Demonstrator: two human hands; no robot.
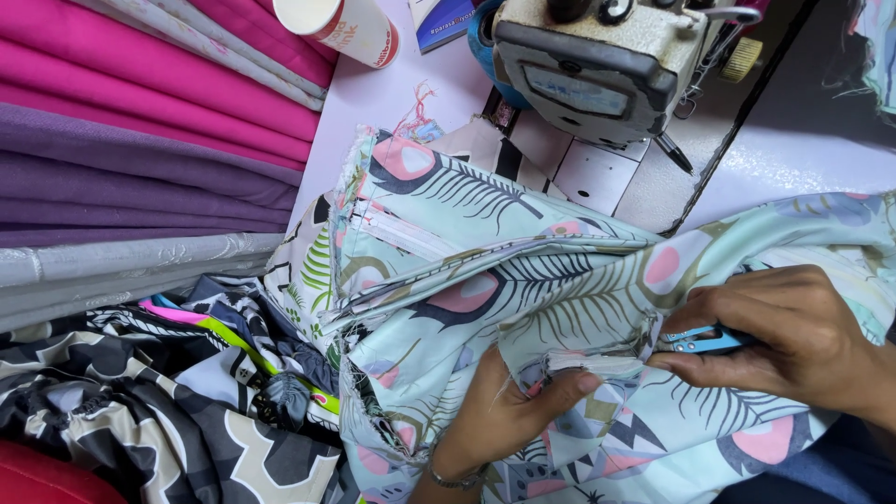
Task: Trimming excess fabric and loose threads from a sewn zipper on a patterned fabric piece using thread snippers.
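A pale blue cloth (485, 271) printed with feathers and pink spots lies bunched over the sewing table. My left hand (509, 406) pinches a folded seam edge of this cloth between thumb and fingers. My right hand (784, 336) is closed around a small blue thread clipper (700, 341), whose tip touches the seam just right of my left thumb. A thin bracelet sits on my left wrist.
A sewing machine (597, 65) stands at the top centre on a white table (373, 103). Folded pink, purple and grey fabrics (140, 140) are stacked at left. A black, white and grey patterned cloth (159, 411) lies lower left. A paper cup (341, 28) lies near the top.
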